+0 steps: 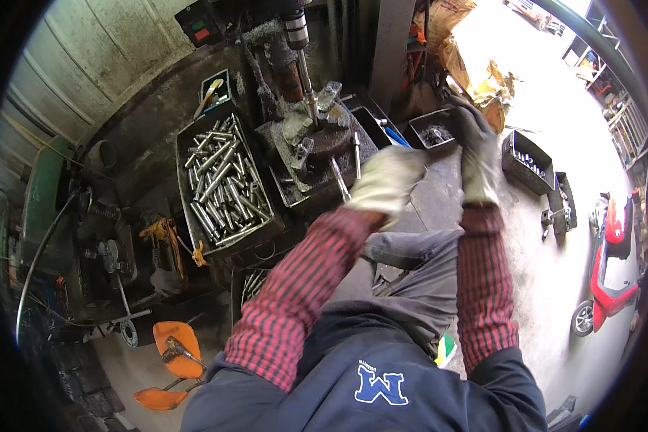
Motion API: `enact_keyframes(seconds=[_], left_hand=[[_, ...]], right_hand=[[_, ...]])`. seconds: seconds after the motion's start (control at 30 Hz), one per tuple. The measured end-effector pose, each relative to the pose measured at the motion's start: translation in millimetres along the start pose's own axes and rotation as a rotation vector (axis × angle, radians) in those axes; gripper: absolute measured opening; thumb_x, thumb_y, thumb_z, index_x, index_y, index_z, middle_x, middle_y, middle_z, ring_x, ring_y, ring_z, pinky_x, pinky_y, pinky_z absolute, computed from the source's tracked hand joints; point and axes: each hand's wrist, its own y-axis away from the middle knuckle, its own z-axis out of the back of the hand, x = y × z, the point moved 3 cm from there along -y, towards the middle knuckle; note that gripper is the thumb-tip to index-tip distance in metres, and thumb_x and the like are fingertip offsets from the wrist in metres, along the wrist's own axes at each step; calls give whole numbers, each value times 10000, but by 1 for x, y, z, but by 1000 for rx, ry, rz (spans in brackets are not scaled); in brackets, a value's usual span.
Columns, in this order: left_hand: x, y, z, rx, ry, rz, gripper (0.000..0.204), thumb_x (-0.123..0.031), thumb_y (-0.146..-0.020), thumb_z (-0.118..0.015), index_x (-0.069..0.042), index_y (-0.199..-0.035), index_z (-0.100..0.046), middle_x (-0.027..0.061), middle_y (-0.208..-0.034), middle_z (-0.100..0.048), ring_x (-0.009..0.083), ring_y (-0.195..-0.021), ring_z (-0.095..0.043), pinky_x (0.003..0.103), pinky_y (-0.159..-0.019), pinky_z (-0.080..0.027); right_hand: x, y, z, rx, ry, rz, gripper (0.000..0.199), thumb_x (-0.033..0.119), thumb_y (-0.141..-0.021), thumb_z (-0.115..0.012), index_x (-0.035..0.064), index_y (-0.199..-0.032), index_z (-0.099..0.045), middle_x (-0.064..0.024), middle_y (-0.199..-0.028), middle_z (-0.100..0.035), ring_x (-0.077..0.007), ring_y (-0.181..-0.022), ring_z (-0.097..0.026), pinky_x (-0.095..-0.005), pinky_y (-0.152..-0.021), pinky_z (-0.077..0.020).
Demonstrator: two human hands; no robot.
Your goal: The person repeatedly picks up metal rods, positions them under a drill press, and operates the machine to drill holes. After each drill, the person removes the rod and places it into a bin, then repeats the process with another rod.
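Observation:
My left hand (387, 181), in a pale work glove, is smeared by motion just right of the drill press table; its fingers and anything in them cannot be made out. Close to it are two slim metal pins, one (340, 178) tilted beside the wrist and another (357, 155) upright at the table's edge. My right hand (480, 147), in a glove with dark fingers, reaches forward beside a small black tray (443, 144) with dark bits in it. Those fingers blend into the dark background. The drill chuck (295, 30) carries a long bit (306, 81) reaching down to a chip-covered fixture (302, 124).
A bin (275, 229) full of metal pins stands left of the press. Behind my left hand lies a blue-handled tool (396, 137). Further right are a black box (515, 167) of metal parts and a red scooter (612, 281). An orange seat (176, 345) sits at lower left.

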Motion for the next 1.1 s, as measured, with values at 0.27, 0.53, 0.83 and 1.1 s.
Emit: enact_keyframes(seconds=[0.27, 0.53, 0.83, 1.1], left_hand=[[198, 327, 63, -394, 131, 890, 508, -418, -1042, -754, 34, -1267, -814, 119, -1065, -815, 214, -961, -725, 354, -946, -566], [165, 268, 131, -738, 477, 903, 729, -474, -988, -859, 39, -1473, -677, 177, -1208, -798, 281, -1151, -738, 447, -1117, -538], [152, 13, 163, -233, 0, 529, 1341, -768, -836, -815, 37, -1780, -305, 340, -1715, -510, 443, -1554, -563, 488, -1315, -453], [251, -115, 113, -145, 284, 484, 223, -140, -898, -900, -85, -1083, -789, 9, -920, -753, 167, -864, -699, 364, -863, -558]], right_hand=[[-83, 107, 2, -228, 5, -478, 549, 297, -1207, -631, 85, -1701, -521, -172, -1548, -665, -231, -1418, -645, -348, -1225, -525], [-33, 206, -252, 811, 205, 390, 922, 338, -805, -986, 6, -1575, -604, -233, -1543, -652, -416, -1486, -595, -497, -1307, -434], [-144, 174, -132, 228, -209, -548, 911, 86, -896, -900, 36, -1680, -438, -155, -1244, -743, -297, -1116, -746, -423, -1040, -622], [-51, 207, -250, 848, 189, 308, 1000, 196, -701, -953, 69, -1616, -572, -247, -1630, -576, -447, -1516, -566, -519, -1289, -469]])
